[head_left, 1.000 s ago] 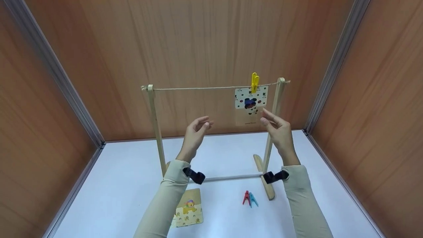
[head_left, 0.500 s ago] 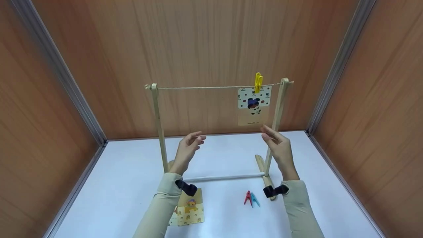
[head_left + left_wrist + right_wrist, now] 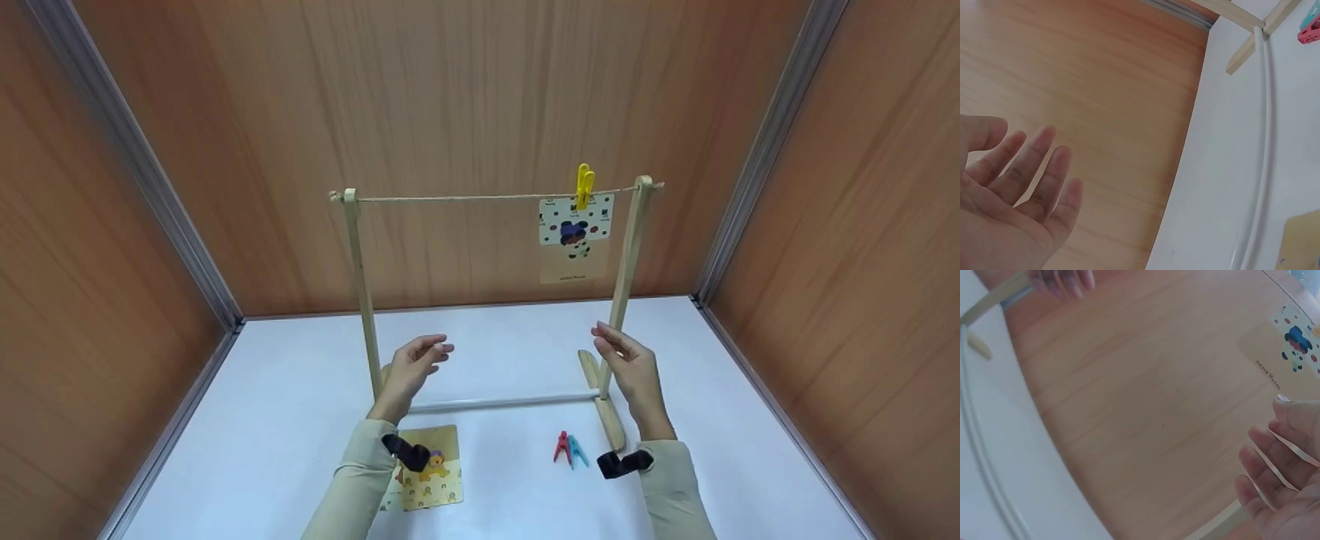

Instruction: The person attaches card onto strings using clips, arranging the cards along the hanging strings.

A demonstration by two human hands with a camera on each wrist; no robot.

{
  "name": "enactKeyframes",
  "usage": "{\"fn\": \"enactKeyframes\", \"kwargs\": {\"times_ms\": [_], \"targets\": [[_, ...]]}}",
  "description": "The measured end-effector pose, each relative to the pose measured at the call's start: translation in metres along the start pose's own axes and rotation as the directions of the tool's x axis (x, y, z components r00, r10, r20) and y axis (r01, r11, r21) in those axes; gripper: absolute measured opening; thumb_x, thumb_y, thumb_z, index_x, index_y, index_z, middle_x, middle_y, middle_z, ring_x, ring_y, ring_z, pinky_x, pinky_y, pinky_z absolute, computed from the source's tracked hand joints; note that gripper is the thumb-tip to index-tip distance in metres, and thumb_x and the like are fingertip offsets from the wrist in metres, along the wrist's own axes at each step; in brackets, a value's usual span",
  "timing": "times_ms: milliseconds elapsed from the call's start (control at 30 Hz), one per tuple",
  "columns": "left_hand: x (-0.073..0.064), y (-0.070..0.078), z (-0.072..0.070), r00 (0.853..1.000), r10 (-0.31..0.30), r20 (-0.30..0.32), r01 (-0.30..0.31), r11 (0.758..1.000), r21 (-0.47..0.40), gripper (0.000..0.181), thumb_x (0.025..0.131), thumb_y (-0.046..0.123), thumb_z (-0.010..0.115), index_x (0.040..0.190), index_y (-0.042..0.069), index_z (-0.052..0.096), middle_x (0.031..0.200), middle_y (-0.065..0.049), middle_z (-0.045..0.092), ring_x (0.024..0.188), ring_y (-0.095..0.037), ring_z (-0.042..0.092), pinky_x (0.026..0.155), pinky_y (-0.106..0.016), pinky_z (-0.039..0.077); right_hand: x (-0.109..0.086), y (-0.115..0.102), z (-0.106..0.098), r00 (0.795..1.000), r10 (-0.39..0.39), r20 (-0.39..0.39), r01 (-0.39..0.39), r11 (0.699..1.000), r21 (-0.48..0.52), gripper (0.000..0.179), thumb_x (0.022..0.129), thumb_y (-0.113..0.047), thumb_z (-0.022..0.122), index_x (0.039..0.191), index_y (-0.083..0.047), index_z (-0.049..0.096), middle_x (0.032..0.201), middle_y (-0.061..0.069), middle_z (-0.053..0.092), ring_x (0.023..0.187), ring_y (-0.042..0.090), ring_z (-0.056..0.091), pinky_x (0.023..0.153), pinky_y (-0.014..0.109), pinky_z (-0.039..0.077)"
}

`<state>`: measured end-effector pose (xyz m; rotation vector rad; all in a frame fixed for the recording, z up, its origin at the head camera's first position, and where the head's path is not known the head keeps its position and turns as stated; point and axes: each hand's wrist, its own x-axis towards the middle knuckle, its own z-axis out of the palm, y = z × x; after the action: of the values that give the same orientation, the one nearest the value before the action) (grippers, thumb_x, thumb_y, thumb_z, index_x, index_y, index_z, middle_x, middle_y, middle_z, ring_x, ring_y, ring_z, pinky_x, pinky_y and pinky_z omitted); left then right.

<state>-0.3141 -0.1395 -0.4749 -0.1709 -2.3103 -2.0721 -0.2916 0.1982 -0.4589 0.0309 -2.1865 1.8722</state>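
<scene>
My left hand (image 3: 409, 375) is held in the air in front of the rack's left post, its fingers loosely bent around nothing. Close by the right post (image 3: 628, 262), my right hand (image 3: 631, 371) hovers with relaxed fingers and holds nothing. A yellow clothespin (image 3: 585, 186) clips a card (image 3: 575, 238) with a cartoon bear to the string (image 3: 465, 198). In the right wrist view that card (image 3: 1294, 343) hangs beyond my thumb. Yellow cards (image 3: 433, 480) lie overlapping on the table below my left hand, partly behind its sleeve. A red clothespin (image 3: 562, 446) and a blue clothespin (image 3: 577, 451) lie side by side.
The wooden rack has a left post (image 3: 362, 292), a white lower bar (image 3: 502, 403) and a rounded right foot (image 3: 610, 424). It stands on a white table (image 3: 285, 420). Wood-grain panels (image 3: 465, 97) enclose the back and both sides.
Both hands have come down and back, away from the hanging card, and remain bare. The card stays clipped to the string. The things on the table have not moved.
</scene>
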Motion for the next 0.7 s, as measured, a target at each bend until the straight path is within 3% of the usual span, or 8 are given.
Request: {"fn": "enactKeyframes", "kwargs": {"times_ms": [333,533,633,700], "targets": [[-0.014,-0.034,-0.014,0.997,-0.071,0.021,0.070,0.997,0.020,0.033,0.099,0.020,0.053,0.125,-0.001,0.057,0.118,-0.018,0.066,0.111,-0.031,0.060,0.096,-0.043,0.047,-0.014,0.033,0.002,0.996,0.090,-0.017,-0.091,0.994,-0.053,0.044,0.092,-0.031,0.064,0.129,-0.008,0.060,0.128,0.008,0.064,0.102,-0.006,0.056,0.090,0.010,0.042],[-0.022,-0.056,-0.023,0.992,-0.125,0.016,0.125,0.991,0.044,0.035,0.099,0.023,0.054,0.124,-0.002,0.056,0.118,-0.019,0.065,0.112,-0.033,0.058,0.100,-0.051,0.043,-0.024,0.049,0.005,0.989,0.145,-0.012,-0.146,0.988,-0.054,0.048,0.091,-0.032,0.066,0.130,-0.006,0.058,0.130,0.009,0.062,0.099,-0.006,0.056,0.085,0.009,0.043],[-0.031,-0.054,-0.024,0.989,-0.144,0.015,0.143,0.988,0.057,0.033,0.099,0.018,0.053,0.122,-0.006,0.056,0.118,-0.023,0.064,0.110,-0.035,0.059,0.101,-0.054,0.041,-0.028,0.059,0.006,0.986,0.166,-0.008,-0.167,0.984,-0.064,0.048,0.091,-0.032,0.066,0.130,-0.005,0.058,0.129,0.009,0.062,0.100,-0.004,0.056,0.085,0.009,0.043],[-0.033,-0.060,-0.024,0.987,-0.158,-0.001,0.158,0.985,0.072,0.032,0.099,0.017,0.053,0.121,-0.007,0.056,0.116,-0.023,0.064,0.108,-0.034,0.060,0.100,-0.055,0.042,-0.031,0.064,0.006,0.984,0.181,-0.007,-0.181,0.981,-0.072,0.048,0.091,-0.032,0.066,0.130,-0.006,0.059,0.130,0.009,0.062,0.101,-0.002,0.056,0.085,0.009,0.042]]}}
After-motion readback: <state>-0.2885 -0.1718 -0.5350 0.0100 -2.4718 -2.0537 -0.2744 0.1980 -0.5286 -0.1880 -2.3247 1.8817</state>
